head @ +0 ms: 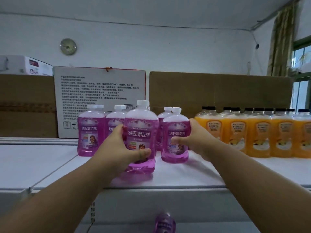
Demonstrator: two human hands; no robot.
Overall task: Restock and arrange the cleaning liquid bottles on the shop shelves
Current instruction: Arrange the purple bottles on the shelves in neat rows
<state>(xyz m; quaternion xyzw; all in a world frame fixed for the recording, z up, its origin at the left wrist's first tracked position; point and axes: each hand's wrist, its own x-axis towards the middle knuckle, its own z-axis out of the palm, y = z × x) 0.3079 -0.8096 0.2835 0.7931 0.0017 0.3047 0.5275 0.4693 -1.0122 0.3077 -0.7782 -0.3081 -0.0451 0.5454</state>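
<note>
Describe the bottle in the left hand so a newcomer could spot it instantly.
On the white top shelf, left of the orange bottles, stands a cluster of purple bottles. The left hand grips the held bottle, nearest the shelf's front edge, looking largest.

Head view, close, facing shelf [168,180].

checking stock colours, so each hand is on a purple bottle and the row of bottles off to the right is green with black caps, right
Not quite: the row to the right is orange, not green, as the head view shows. The rest stands: those bottles have black caps, the left hand grips one purple bottle and the right hand another.
</note>
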